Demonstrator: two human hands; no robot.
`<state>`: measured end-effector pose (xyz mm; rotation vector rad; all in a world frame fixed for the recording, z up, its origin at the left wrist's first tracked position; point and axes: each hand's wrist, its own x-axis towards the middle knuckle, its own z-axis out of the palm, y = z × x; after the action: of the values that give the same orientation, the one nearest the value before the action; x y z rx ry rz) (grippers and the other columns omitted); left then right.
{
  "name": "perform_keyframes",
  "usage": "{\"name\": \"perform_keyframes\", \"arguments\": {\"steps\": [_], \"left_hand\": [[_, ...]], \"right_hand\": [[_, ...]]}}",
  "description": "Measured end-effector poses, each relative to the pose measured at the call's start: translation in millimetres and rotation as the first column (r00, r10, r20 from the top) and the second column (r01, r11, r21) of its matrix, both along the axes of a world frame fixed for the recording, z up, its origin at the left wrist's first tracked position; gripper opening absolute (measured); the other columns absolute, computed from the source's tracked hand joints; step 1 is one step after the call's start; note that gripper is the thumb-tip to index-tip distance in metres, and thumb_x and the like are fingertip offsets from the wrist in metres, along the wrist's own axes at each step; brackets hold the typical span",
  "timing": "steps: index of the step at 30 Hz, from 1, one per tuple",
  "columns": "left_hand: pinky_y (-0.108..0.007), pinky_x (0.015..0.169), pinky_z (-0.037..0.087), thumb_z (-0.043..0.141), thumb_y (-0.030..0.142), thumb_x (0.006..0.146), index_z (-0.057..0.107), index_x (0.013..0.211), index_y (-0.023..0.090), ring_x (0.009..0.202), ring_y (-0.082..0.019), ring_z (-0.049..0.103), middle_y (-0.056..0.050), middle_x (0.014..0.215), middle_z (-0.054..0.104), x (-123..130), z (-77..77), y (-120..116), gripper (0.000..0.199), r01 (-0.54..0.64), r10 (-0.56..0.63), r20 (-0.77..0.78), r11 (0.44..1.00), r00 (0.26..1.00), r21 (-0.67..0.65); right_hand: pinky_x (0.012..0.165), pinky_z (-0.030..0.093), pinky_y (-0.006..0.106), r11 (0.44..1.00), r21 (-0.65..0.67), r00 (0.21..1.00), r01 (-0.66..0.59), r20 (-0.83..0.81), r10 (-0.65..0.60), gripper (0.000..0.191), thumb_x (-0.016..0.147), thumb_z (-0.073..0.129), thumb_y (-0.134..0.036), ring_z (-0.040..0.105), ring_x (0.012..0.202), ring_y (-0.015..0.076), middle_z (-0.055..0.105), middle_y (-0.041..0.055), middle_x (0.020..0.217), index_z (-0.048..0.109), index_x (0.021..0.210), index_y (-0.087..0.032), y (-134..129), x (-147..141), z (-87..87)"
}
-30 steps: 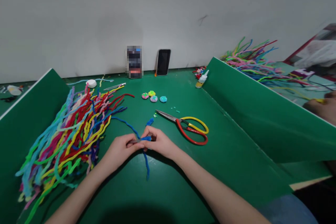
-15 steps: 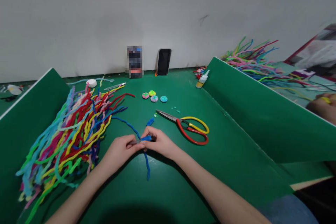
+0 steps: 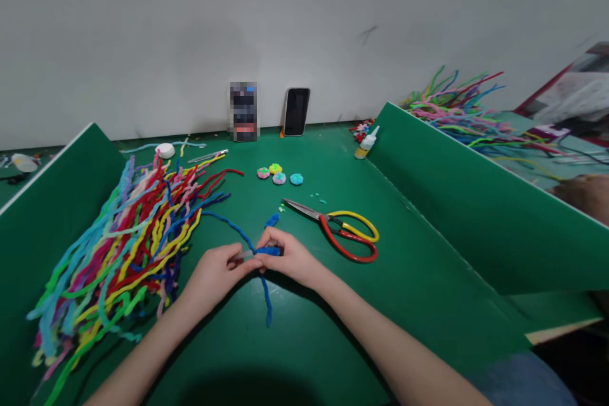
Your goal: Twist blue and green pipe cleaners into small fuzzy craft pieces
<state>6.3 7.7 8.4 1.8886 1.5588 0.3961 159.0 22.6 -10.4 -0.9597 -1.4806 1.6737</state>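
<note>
Near the middle of the green table, both my hands meet over a blue pipe cleaner (image 3: 268, 306). My right hand (image 3: 291, 258) pinches its folded blue part between thumb and fingers. One thin blue strand runs off toward the upper left, another hangs down toward me, and a short blue end sticks out above the fingers. My left hand (image 3: 219, 269) is closed on a small pale, flat strip (image 3: 245, 255) whose tip touches the blue bundle; its kind is unclear. Scissors (image 3: 328, 219) with red and yellow handles lie open beyond my right hand.
A pile of coloured pipe cleaners (image 3: 128, 235) lies at left. Several small round coloured pieces (image 3: 279, 179), tweezers (image 3: 208, 157), a glue bottle (image 3: 366, 144) and a phone (image 3: 296, 112) are farther back. Green side panels (image 3: 476, 203) flank the table; a person's hand (image 3: 587, 195) shows beyond the right one.
My hands stay in nearly the same place. The pale strip in my left hand has turned slightly, and a dark part beside the blue bundle at my right fingers no longer shows.
</note>
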Motion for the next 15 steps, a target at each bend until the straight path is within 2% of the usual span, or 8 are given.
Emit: {"name": "perform_keyframes", "arguments": {"steps": [3,5,6,8,10,12,15], "left_hand": [[-0.020,0.044,0.016,0.044,0.049,0.067,0.023,0.050,0.019,0.046,-0.008,0.026,0.008,0.046,0.025,0.0,-0.2,0.5,0.040,0.000,0.000,-0.002,1.000,1.000,-0.008],[-0.020,0.044,0.017,0.045,0.048,0.066,0.024,0.050,0.019,0.046,-0.008,0.027,0.008,0.046,0.026,-0.2,-0.1,0.9,0.040,0.008,-0.008,-0.004,1.000,1.000,-0.003],[-0.019,0.045,0.018,0.045,0.048,0.066,0.024,0.050,0.019,0.046,-0.008,0.027,0.008,0.046,0.027,-0.3,0.3,1.0,0.040,0.013,-0.013,-0.003,1.000,1.000,0.000],[-0.019,0.045,0.019,0.045,0.048,0.067,0.024,0.050,0.019,0.046,-0.008,0.028,0.008,0.047,0.028,-0.6,1.4,0.9,0.039,0.022,-0.022,-0.001,1.000,1.000,0.003],[-0.019,0.046,0.019,0.045,0.048,0.067,0.025,0.050,0.019,0.046,-0.008,0.029,0.008,0.047,0.029,-0.7,2.9,0.4,0.039,0.028,-0.028,0.004,1.000,1.000,-0.003],[-0.019,0.046,0.019,0.044,0.048,0.067,0.025,0.050,0.019,0.047,-0.008,0.029,0.007,0.047,0.030,-0.9,4.0,-0.1,0.039,0.032,-0.032,0.003,0.999,0.999,-0.007],[-0.019,0.046,0.020,0.044,0.047,0.068,0.026,0.051,0.019,0.047,-0.009,0.030,0.007,0.048,0.030,-1.3,4.0,-0.6,0.038,0.047,-0.047,-0.011,0.999,0.999,-0.012]], "right_hand": [[0.052,0.039,0.022,0.999,0.030,1.000,0.030,0.009,-0.030,0.013,0.064,0.056,-0.023,0.050,0.051,0.0093,0.050,-0.0057,0.053,0.044,0.067,-0.018,1.7,0.5,-0.8],[0.056,0.040,0.024,0.987,0.118,0.991,0.110,0.061,-0.118,0.010,0.066,0.055,-0.024,0.051,0.055,0.0103,0.051,-0.0042,0.058,0.047,0.069,-0.018,5.0,2.7,-2.1],[0.059,0.040,0.025,0.969,0.188,0.979,0.159,0.100,-0.180,0.009,0.066,0.055,-0.023,0.051,0.058,0.0111,0.052,-0.0030,0.062,0.049,0.070,-0.018,7.0,4.5,-2.8],[0.069,0.039,0.028,0.897,0.377,0.928,0.230,0.193,-0.319,0.006,0.068,0.056,-0.022,0.051,0.071,0.0137,0.054,0.0004,0.071,0.053,0.071,-0.018,11.1,9.0,-4.3],[0.078,0.037,0.031,0.819,0.524,0.873,0.234,0.258,-0.414,0.005,0.068,0.056,-0.020,0.050,0.081,0.0160,0.054,0.0031,0.078,0.056,0.073,-0.018,14.1,13.3,-5.7],[0.083,0.034,0.034,0.769,0.603,0.821,0.212,0.316,-0.475,0.007,0.068,0.056,-0.018,0.047,0.088,0.0176,0.053,0.0051,0.084,0.058,0.075,-0.018,15.6,16.1,-7.3],[0.085,0.032,0.037,0.738,0.655,0.770,0.164,0.382,-0.510,0.010,0.069,0.056,-0.017,0.045,0.092,0.0190,0.051,0.0062,0.089,0.060,0.077,-0.019,16.0,17.3,-10.1]]}}
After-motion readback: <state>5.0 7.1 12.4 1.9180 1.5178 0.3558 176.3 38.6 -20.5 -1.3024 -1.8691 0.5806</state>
